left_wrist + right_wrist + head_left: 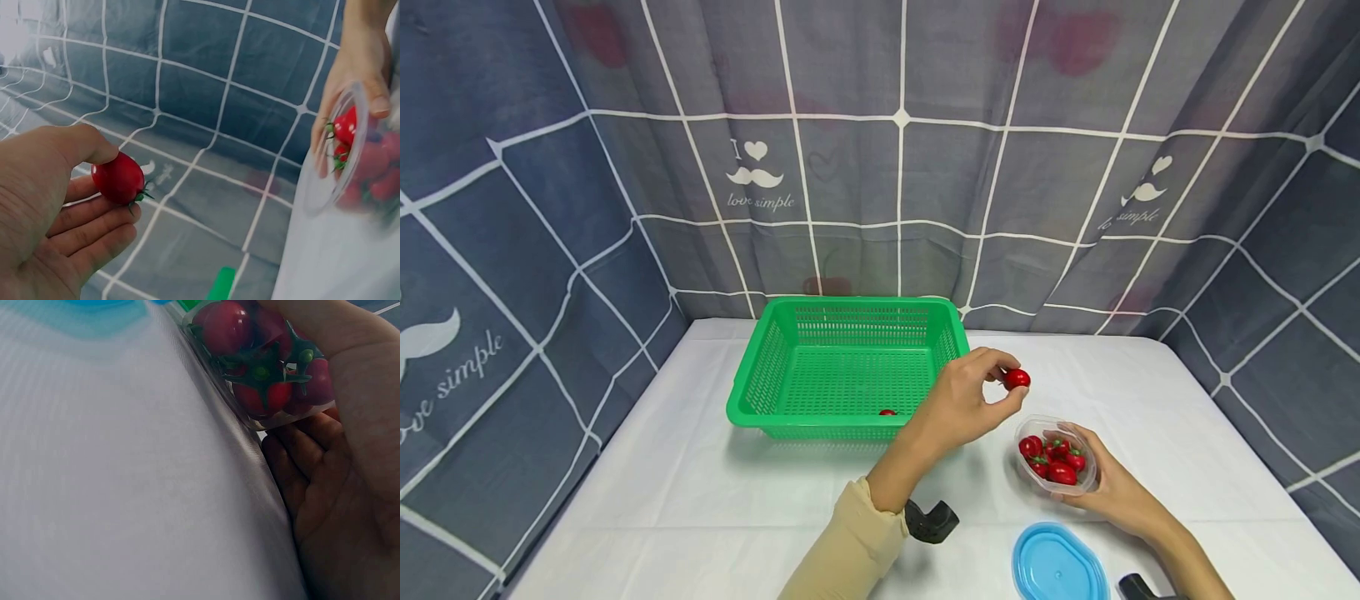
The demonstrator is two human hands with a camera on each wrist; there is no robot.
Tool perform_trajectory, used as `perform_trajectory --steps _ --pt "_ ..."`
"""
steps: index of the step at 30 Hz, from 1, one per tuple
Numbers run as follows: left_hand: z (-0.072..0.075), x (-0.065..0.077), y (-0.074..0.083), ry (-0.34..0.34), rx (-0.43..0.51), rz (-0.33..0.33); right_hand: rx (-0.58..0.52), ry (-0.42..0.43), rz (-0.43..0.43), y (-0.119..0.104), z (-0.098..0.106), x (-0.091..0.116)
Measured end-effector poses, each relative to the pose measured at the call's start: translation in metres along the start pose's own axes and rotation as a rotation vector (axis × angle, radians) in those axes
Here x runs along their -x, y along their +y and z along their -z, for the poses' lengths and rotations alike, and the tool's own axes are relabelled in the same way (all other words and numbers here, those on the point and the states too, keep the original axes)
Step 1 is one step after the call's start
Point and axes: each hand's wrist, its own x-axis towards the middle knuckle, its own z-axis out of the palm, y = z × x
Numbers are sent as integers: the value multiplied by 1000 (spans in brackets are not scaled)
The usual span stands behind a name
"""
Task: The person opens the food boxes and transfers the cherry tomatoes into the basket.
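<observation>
Between thumb and fingers, my left hand (966, 398) pinches a red cherry tomato (1017, 379), held above the table between the basket and the tub. The left wrist view shows this tomato (119, 178) with its green stem end pointing away from the palm. My right hand (1101, 475) grips the side of a clear plastic tub (1028, 423), which holds several cherry tomatoes (1062, 473). In the right wrist view, fingers curl under the tub and the thumb lies over its rim. A green basket (850, 422) stands left of the left hand, with one tomato (887, 412) partly hidden behind its front rim.
A blue lid (1060, 562) lies on the white-covered table (662, 500), in front of the tub. Grey checked curtains (850, 175) enclose the table at the back and both sides. The basket stands close to the back curtain.
</observation>
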Motion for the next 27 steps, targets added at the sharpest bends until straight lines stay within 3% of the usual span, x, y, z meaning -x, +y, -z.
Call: perform_trajectory --steps 15,27 --pt "41 0 -6 58 63 82 0 -10 -23 -3 0 0" --pt "73 6 -20 105 55 200 1 -11 -38 -3 -1 0"
